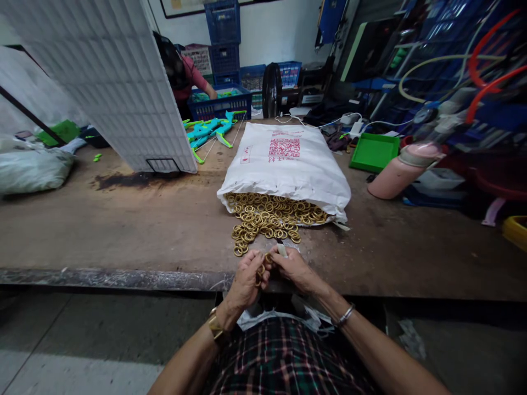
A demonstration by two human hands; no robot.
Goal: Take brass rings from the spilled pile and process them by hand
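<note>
So, nearest first: the left hand [246,277] is curled closed around a few brass-coloured rings [260,276], and the right hand [297,270] is closed in a pinch at a single ring [268,257] right where the fingertips meet. There's a pale strip [282,250] lying at the right fingers too; can't tell if it's a finger wrap or a tool. Both hands are just over the front edge of the bench [144,236], so my tip would be to work a bit further in, since a slipped ring could easily end up on the floor. I'd also hold only a few in the palm, so thumb and forefinger can turn one ring at a time without the rest getting in the way.

Just past the fingers is the loose pile of rings [263,226], spilling from the mouth of a white sack [284,175] lying flat. Handy spot for topping up, I reckon. Farther back, another person's hand [211,92] is at a blue basket [224,107].
</note>
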